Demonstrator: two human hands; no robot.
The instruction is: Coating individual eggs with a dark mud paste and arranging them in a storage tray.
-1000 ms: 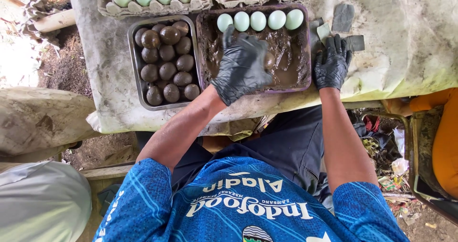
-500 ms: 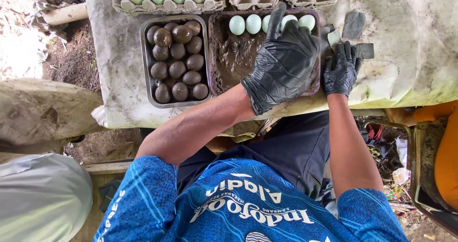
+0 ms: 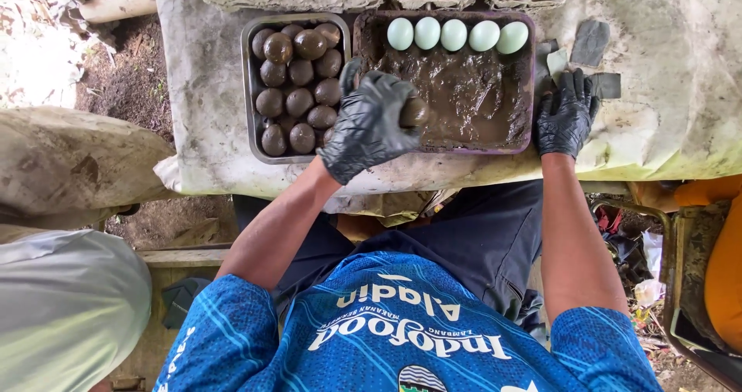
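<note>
Step in hand, as judged: coating one egg in mud.

- Your left hand [image 3: 369,121], gloved, is curled most of the way closed around a mud-covered egg [image 3: 413,112]. The egg sits at your fingertips, just over the near left corner of the mud tray [image 3: 444,149].
- Your right hand [image 3: 566,114] lies loosely spread on that tray's right rim and holds nothing visible.
- Five clean eggs [image 3: 454,35] line the mud beyond your grip. The coated eggs [image 3: 297,75] fill the pan [image 3: 246,90] just left of it.

The next move calls for a light, even hold. The mud looks slick, and squeezing could strip the coat or crack the shell.
</note>
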